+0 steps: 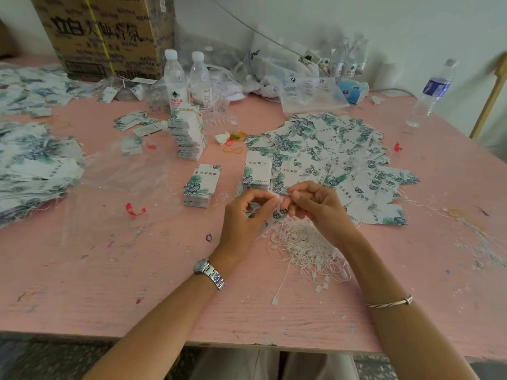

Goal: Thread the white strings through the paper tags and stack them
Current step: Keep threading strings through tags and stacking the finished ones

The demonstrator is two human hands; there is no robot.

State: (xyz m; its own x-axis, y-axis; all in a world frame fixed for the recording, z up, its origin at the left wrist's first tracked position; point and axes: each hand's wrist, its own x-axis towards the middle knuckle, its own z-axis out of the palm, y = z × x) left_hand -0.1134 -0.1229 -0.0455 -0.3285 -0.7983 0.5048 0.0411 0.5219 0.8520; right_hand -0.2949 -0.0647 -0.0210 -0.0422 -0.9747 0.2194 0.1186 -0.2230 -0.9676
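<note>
Pink table, bottles, loose tags

The paper tags in the near stack and the stack to its right read 伟宸服饰 in dark print. The far-left cardboard box carries large characters 立白 and 天然香氛, upside down. The left water bottle shows a red label, 农夫山泉. Print on the far plastic bags is too small to read.

pink table, white tags with green leaf print, white strings
</note>
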